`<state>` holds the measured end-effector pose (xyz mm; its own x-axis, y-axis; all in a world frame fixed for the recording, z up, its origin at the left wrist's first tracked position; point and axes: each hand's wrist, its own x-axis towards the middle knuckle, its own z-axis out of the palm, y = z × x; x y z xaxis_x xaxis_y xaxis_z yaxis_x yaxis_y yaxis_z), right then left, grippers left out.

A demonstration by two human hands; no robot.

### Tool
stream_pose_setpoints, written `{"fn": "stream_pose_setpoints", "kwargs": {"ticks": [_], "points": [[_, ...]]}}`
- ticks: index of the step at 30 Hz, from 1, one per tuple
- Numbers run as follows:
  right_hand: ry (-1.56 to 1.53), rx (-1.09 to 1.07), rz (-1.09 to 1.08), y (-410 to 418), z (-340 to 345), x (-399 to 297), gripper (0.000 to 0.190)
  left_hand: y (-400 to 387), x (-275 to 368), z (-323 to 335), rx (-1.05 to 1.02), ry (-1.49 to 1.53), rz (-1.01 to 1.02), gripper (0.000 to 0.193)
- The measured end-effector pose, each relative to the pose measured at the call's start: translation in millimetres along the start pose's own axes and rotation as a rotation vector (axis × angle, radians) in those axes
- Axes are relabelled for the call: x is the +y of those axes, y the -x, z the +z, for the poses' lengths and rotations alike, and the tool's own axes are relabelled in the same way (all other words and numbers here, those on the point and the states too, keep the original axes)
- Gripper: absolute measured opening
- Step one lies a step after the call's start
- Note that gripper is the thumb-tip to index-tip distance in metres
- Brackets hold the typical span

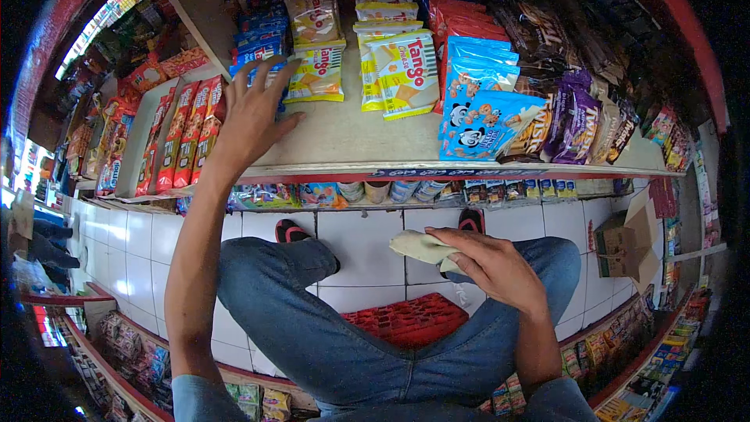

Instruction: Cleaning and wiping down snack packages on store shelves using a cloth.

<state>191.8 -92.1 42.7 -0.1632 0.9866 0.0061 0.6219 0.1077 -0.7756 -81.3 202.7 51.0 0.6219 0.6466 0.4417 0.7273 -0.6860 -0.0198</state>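
Observation:
Fingers spread, my left hand (255, 108) is over the shelf (363, 138) with nothing in its grasp. Its fingertips overlap the view of blue wafer packs (258, 50) and reach the edge of a yellow-and-white Tango wafer pack (319, 73); whether they touch cannot be told. Another row of Tango cheese packs (407, 73) stands to the right, across a bare strip of shelf. My right hand (498, 266) grips a folded pale cloth (419, 246) above my right thigh, below the shelf's front edge.
Blue panda biscuit packs (483, 123) and Twisko-like snack bags (577, 120) fill the shelf's right side. Red biscuit packs (190, 135) lie in a white tray at left. A red plastic crate (410, 319) is beneath me; an open cardboard box (627, 240) stands on the tiled floor.

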Motion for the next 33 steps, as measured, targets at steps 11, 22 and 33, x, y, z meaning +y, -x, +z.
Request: {"fn": "stream_pose_setpoints", "kwargs": {"ticks": [11,22,33], "points": [[0.021,0.013,-0.013,-1.8,2.0,-0.6,0.045,-109.7,-34.5,46.8,-0.587,-0.061,0.234,0.104],[0.035,0.005,0.01,1.0,0.5,2.6,0.046,-129.6,-28.9,44.2,-0.613,-0.114,0.3,0.105],[0.007,0.012,0.013,-0.1,2.0,2.3,0.043,-133.2,-37.6,42.6,-0.646,-0.034,0.29,0.107]]}}
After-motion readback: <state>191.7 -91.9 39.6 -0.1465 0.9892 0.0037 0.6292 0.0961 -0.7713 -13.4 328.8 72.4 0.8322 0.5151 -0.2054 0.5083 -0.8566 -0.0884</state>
